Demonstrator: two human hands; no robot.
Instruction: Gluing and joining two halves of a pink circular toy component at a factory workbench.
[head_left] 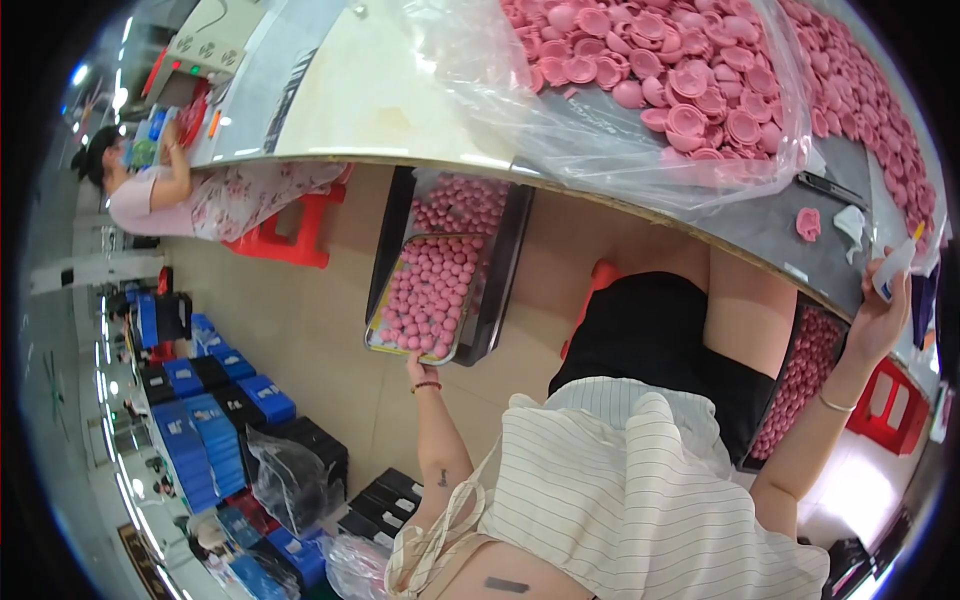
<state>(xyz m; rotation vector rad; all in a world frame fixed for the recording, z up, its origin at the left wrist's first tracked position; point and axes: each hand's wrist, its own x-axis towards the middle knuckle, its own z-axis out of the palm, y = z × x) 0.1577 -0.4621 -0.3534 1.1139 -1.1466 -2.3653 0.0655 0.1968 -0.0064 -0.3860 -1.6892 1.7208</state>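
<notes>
My left hand [420, 372] grips the near end of a shallow metal tray [371, 344] of round pink balls [430, 285]. The tray rests over a black crate [487, 330] beside the table, with more pink balls bagged at the crate's far end. At the right, my right hand [882, 315] is closed round a small white squeeze bottle [893, 270] with a yellow tip, above the table edge. Close to it on the table lie a single pink piece [808, 224] and a crumpled white scrap [850, 228].
Pink half-shells [690, 85] heap in a clear plastic bag on the table [380, 100]. A box cutter [832, 187] lies near the edge. Another person [150, 195] sits at far left on a red stool [290, 240]. Blue and black crates [200, 440] stack at lower left.
</notes>
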